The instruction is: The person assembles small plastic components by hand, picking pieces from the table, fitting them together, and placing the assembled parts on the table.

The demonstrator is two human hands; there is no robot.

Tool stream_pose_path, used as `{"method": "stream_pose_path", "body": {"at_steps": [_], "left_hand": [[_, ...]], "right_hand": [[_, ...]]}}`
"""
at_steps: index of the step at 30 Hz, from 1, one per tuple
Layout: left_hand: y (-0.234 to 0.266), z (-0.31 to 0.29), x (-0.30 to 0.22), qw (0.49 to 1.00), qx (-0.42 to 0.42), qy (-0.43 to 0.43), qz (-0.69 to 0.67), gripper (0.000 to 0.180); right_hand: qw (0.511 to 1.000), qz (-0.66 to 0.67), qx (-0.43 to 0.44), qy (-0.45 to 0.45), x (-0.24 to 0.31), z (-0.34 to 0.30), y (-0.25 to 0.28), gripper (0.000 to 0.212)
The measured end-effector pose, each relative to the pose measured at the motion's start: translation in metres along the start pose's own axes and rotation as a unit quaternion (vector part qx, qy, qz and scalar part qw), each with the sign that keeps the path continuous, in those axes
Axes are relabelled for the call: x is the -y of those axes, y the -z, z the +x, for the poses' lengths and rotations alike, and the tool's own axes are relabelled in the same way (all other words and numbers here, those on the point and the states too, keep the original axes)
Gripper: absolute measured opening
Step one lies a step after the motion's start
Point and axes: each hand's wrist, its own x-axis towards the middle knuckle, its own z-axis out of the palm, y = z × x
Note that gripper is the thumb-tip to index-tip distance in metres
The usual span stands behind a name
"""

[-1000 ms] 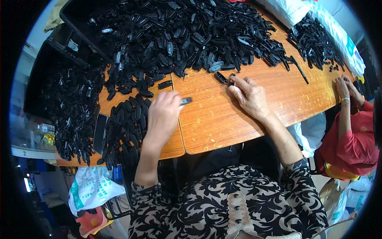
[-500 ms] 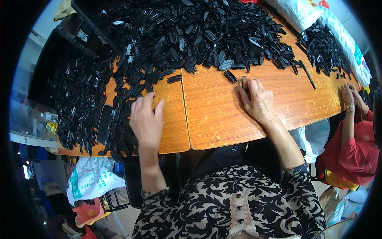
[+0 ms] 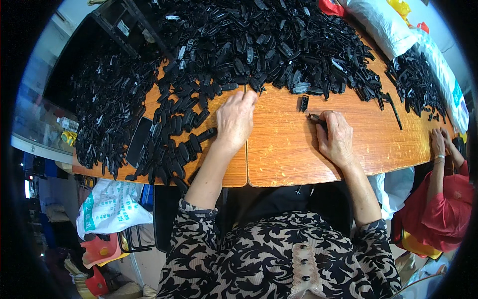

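My left hand (image 3: pixel 236 118) is at the near edge of a big heap of small black oblong plastic pieces (image 3: pixel 239 50). Its fingers are drawn together, and whatever lies between them is hidden. To the right, my right hand (image 3: pixel 337 135) rests on the wooden table (image 3: pixel 279 154), curled round a small dark plastic piece (image 3: pixel 317 119) whose end pokes out past the fingers. Just beyond it, apart from the hand, a single black ribbed piece (image 3: pixel 304 103) lies on the wood.
More black pieces (image 3: pixel 179 154) spread along the left beside a dark flat phone-like slab (image 3: pixel 139 142). A second heap (image 3: pixel 416 82) and a white sack (image 3: pixel 383 30) stand at the far right. Another person's hands (image 3: pixel 439 142) are at the right table edge. A seam crosses the table.
My left hand has moved right and away from me, its fingers closing up. The right hand keeps its piece. The whole view has shifted somewhat, and the loose ribbed piece is turned differently.
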Motion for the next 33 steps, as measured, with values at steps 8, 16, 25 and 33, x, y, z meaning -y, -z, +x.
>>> {"method": "stream_pose_path", "body": {"at_steps": [8,16,25,33], "left_hand": [[-0.012,-0.008,-0.026,0.949,0.04,-0.007,-0.312,0.034],[-0.016,-0.006,-0.035,0.952,0.068,0.01,-0.297,0.031],[-0.023,-0.009,-0.026,0.934,0.082,-0.023,-0.347,0.028],[-0.014,-0.011,-0.027,0.943,0.071,-0.052,-0.322,0.026]], "right_hand": [[0.993,0.102,0.057,-0.015,0.018,0.01,-0.004,0.023],[0.709,0.626,0.189,-0.265,0.038,0.029,-0.016,0.019],[0.705,0.59,0.241,-0.312,0.035,0.035,-0.018,0.021],[0.768,0.495,0.269,-0.304,0.034,0.047,-0.022,0.023]]}}
